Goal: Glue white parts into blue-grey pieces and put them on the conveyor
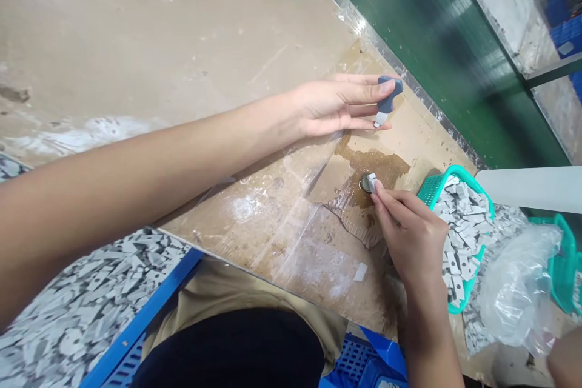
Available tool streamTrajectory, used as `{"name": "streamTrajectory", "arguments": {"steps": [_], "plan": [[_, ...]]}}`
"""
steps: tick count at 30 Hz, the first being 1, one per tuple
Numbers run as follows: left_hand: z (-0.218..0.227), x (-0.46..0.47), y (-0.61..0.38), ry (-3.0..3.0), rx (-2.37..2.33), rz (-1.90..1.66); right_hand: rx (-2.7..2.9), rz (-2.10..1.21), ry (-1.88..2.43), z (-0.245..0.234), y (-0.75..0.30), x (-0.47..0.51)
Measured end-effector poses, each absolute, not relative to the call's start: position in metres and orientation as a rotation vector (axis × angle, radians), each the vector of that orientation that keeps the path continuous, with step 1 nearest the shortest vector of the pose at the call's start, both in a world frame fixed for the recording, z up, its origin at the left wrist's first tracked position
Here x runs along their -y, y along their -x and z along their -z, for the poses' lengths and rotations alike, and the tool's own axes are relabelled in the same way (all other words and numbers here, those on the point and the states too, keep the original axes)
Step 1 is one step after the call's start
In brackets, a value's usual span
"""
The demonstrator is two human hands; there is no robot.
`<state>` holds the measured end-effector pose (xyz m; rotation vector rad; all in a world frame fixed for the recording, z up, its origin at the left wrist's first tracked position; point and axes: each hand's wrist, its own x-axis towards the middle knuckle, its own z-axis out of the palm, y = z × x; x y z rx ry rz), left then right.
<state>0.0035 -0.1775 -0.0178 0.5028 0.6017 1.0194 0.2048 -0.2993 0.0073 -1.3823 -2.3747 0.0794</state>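
The left hand (331, 106) reaches across the table (182, 42), up and left of the teal basket (430, 189). Its grip, thumb over fingers, is clamped on a blue-grey piece (388, 92) with a white tip that points down. That piece sits close to the table's metal edge strip (364, 24), which runs diagonally behind the basket, leaving little room on that side.

The right hand (411, 236) lies just left of the basket, almost against its rim. Its grip is pinched together on a small white piece (371, 182), held against a round metal part (364, 182) on the brown stain (377, 163).

The basket is heaped with white pieces (459, 236). A crumpled plastic bag (518, 291) lies right of it and a white tube (527, 188) crosses above. Far left of the basket the table is broad and bare. Its near edge cuts diagonally down toward the basket, and a blue crate (136, 321) sits below that edge.
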Motion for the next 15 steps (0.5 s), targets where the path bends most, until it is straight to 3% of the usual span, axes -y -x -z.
{"name": "streamTrajectory", "arguments": {"steps": [15], "plan": [[0.0172,0.1805,-0.0066,-0.534,-0.66,-1.026,2.422,-0.097,1.37,-0.0063,-0.2064,0.2999]]}}
